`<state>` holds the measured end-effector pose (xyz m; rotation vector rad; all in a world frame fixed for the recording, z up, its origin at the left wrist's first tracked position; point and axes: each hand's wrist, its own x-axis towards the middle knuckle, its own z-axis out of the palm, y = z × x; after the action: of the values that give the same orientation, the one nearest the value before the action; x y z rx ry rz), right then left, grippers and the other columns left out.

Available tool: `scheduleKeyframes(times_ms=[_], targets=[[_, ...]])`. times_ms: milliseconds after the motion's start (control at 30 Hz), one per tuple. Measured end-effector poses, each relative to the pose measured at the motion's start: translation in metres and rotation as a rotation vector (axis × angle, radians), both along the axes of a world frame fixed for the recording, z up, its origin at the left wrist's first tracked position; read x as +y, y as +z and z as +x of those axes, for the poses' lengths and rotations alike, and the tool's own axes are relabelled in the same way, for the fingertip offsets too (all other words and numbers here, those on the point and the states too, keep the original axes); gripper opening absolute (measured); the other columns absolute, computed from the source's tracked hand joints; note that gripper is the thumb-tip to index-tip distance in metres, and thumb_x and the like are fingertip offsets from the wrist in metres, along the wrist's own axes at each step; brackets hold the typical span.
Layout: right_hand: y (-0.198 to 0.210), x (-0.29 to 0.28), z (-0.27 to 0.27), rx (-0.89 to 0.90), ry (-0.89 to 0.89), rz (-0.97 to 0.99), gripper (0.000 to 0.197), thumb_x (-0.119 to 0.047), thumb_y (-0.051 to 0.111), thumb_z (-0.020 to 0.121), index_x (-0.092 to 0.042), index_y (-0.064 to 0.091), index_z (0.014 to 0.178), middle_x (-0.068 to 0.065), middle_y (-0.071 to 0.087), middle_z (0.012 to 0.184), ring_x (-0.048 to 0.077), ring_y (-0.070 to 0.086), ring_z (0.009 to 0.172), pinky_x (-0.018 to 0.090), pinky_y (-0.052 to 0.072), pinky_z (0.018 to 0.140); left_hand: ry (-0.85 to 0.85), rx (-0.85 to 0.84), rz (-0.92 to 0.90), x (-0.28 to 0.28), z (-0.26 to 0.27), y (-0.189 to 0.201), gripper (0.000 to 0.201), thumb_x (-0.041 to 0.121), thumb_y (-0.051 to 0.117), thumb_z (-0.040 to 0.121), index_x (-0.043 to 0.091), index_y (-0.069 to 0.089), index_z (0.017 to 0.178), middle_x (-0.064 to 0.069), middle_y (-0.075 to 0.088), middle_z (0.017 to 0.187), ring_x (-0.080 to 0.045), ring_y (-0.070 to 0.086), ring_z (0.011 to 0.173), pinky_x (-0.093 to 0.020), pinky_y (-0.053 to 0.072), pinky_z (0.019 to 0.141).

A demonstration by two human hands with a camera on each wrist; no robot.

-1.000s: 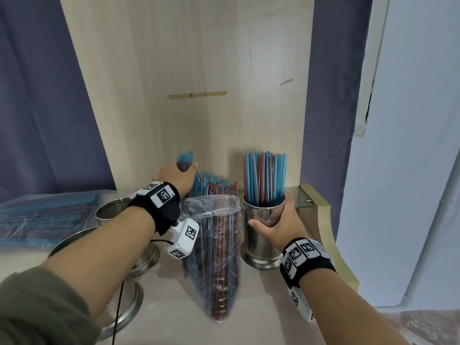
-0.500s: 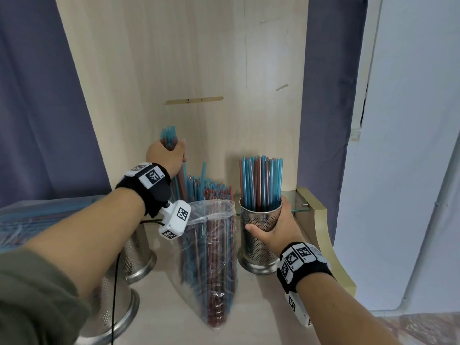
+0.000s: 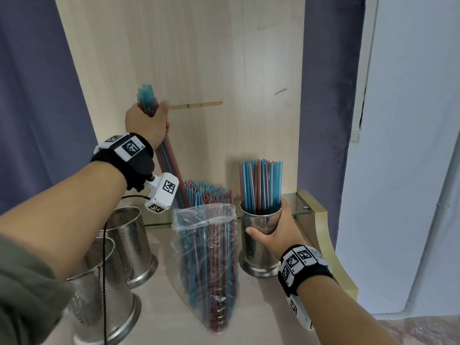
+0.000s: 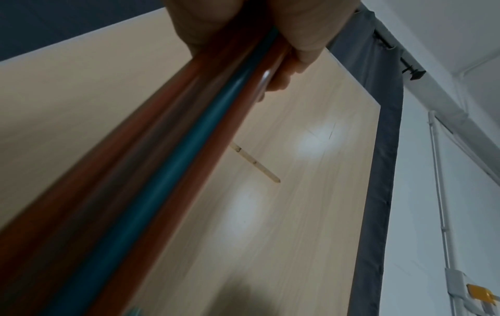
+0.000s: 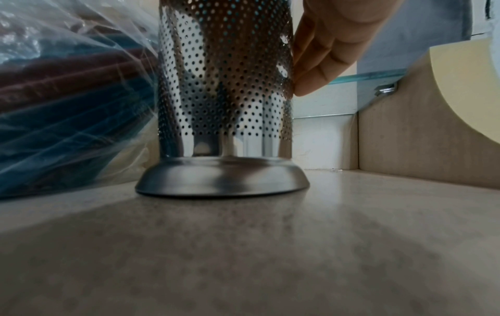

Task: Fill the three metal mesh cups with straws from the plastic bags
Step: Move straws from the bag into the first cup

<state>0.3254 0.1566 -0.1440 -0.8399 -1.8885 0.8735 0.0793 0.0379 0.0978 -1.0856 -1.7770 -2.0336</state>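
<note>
- Three mesh cups on counter (image 3: 258, 307): right cup (image 3: 261, 242) packed w/ straws; near-left cup (image 3: 99, 292) and far-left cup (image 3: 132, 242) show no straws
- L hand (image 3: 146, 123): fingers clamped round straw bundle (image 3: 169, 163), raised above open plastic bag (image 3: 206, 257); bundle's lower ends hidden behind wrist camera, so can't tell if clear of bag mouth
- R hand (image 3: 273, 235): fingers and thumb wrapped round right cup wall, base flat on counter
- Step (judged): carrying bundle to a cup
- Risks:
  - right cup looks full; forcing more in may bend straws or spill them
  - ends snagging the bag could topple it; it stands unsupported
  - loose grip lets smooth straws slide out
  - L forearm passes over left cups; a knock could tip one
</note>
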Motion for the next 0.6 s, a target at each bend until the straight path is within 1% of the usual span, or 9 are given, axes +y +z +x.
scheduleKeyframes(times_ms=[100,167,233,300,367,500,567,600], targets=[[0.0,0.0,0.0,-0.003,-0.005,0.001,0.115,-0.068,0.082,0.047,-0.034,0.026,0.142,-0.009,0.056,0.134,0.012,0.056,0.121,0.04,0.049,0.105,0.012,0.0,0.044,-0.005,0.003,0.007,0.027,0.038,0.062,0.09,0.013,0.052,0.09,0.0,0.061,0.064,-0.004,0.054,0.041,-0.02,0.05,0.052],[0.0,0.0,0.0,-0.004,-0.001,0.0,0.114,-0.068,0.082,0.047,-0.035,0.026,0.142,-0.009,0.055,0.134,0.012,0.056,0.122,0.04,0.049,0.105,0.035,0.002,0.075,-0.009,0.004,0.014,0.028,0.038,0.062,0.09,0.013,0.052,0.091,0.0,0.06,0.063,-0.001,0.052,0.038,-0.018,0.048,0.048],[0.001,-0.001,0.0,-0.003,0.003,0.002,0.112,-0.067,0.082,0.047,-0.038,0.026,0.139,-0.01,0.056,0.133,0.012,0.056,0.121,0.041,0.049,0.105,0.051,-0.016,0.116,-0.014,0.007,0.021,0.028,0.039,0.062,0.09,0.012,0.052,0.09,0.0,0.06,0.063,-0.001,0.052,0.037,-0.019,0.049,0.048],[0.001,-0.002,0.001,-0.002,0.006,0.002,0.109,-0.066,0.081,0.047,-0.041,0.026,0.137,-0.011,0.055,0.132,0.012,0.056,0.121,0.04,0.049,0.106,0.04,-0.058,0.179,-0.018,0.009,0.029,0.026,0.038,0.063,0.089,0.017,0.05,0.083,0.0,0.059,0.063,-0.004,0.053,0.04,-0.021,0.051,0.05],[0.002,-0.002,0.001,-0.004,0.006,0.004,0.108,-0.065,0.082,0.049,-0.041,0.026,0.137,-0.012,0.055,0.132,0.011,0.056,0.121,0.04,0.049,0.105,0.02,-0.11,0.259,-0.024,0.012,0.038,0.025,0.037,0.064,0.089,0.021,0.047,0.08,0.003,0.058,0.061,-0.008,0.055,0.043,-0.025,0.053,0.053],[0.001,-0.001,0.0,-0.012,-0.01,0.007,0.109,-0.065,0.082,0.048,-0.038,0.027,0.138,-0.013,0.055,0.131,0.011,0.056,0.12,0.04,0.049,0.105,-0.039,-0.207,0.483,-0.038,0.017,0.06,0.019,0.029,0.062,0.089,0.017,0.048,0.084,0.008,0.054,0.046,-0.009,0.052,0.042,-0.028,0.053,0.055],[0.0,0.0,0.0,-0.014,-0.011,0.001,0.11,-0.066,0.082,0.048,-0.037,0.027,0.139,-0.013,0.055,0.131,0.011,0.056,0.121,0.041,0.05,0.104,-0.106,-0.259,0.561,-0.043,0.021,0.069,0.018,0.026,0.061,0.091,0.013,0.049,0.09,0.008,0.052,0.049,-0.01,0.051,0.045,-0.026,0.051,0.054],[-0.001,0.0,-0.001,-0.012,-0.013,0.0,0.112,-0.067,0.082,0.048,-0.036,0.027,0.14,-0.012,0.055,0.132,0.011,0.055,0.122,0.042,0.05,0.105,-0.15,-0.277,0.584,-0.043,0.025,0.072,0.018,0.025,0.062,0.091,0.012,0.05,0.09,0.006,0.052,0.052,-0.01,0.051,0.046,-0.025,0.05,0.054]])
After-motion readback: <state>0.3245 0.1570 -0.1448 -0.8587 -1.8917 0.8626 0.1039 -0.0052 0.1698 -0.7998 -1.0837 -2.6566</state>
